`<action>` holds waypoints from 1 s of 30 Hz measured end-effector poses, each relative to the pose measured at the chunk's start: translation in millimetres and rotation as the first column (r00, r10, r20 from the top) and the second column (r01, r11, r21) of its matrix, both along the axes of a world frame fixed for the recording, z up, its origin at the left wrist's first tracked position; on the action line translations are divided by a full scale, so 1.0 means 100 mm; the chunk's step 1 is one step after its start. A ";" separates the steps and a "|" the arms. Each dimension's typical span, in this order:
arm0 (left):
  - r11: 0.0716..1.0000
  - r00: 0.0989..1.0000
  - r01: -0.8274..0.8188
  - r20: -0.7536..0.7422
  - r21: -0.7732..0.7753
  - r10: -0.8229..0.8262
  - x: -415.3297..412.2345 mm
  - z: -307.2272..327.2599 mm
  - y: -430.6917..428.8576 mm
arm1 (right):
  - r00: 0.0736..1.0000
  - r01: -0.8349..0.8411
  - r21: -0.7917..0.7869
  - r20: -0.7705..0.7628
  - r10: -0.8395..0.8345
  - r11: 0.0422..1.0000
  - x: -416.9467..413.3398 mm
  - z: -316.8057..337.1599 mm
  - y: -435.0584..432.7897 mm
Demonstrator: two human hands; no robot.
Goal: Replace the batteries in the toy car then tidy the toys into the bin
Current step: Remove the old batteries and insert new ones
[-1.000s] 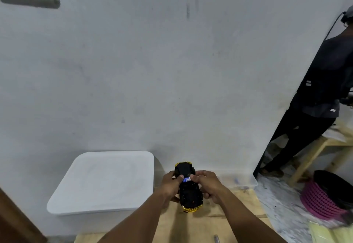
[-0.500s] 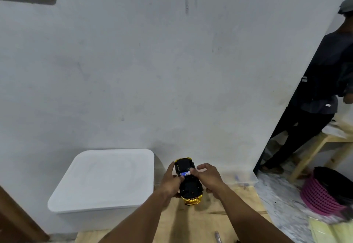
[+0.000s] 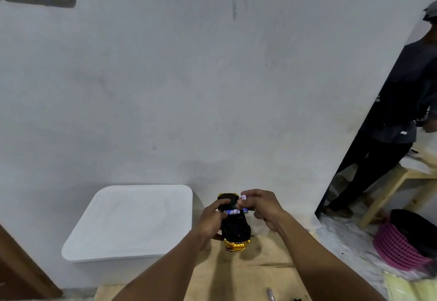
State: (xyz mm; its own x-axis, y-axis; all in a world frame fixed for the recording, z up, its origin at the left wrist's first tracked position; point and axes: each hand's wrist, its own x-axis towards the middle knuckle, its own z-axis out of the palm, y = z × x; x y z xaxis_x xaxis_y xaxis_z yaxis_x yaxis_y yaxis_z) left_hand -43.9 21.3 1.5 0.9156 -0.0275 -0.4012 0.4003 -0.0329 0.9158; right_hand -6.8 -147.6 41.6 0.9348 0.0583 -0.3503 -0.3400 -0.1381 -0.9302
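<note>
Above the far edge of the desk (image 3: 236, 274), the toy car (image 3: 234, 227) is held underside up, clasped by the left hand (image 3: 210, 222). One battery (image 3: 233, 211) lies across its bay; another battery (image 3: 243, 197) is pinched in the grip of the right hand (image 3: 262, 208). A slip could drop it off the desk, and reversed polarity would leave the car dead. The bin (image 3: 132, 220) is set left, lid on
</note>
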 end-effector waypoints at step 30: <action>0.999 1.000 0.026 0.017 -0.047 -0.025 -0.10 0.08 0.01 | 0.891 -0.136 -0.476 0.324 0.318 0.869 -0.09 -0.22 0.17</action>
State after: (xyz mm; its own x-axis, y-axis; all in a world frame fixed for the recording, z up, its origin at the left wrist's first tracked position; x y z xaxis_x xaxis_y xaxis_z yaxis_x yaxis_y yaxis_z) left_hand -53.5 22.1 9.7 0.9207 -0.0697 -0.3841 0.3850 0.0006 0.9229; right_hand -15.9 -130.2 19.2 0.9767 0.2144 -0.0108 0.1187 -0.5812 -0.8051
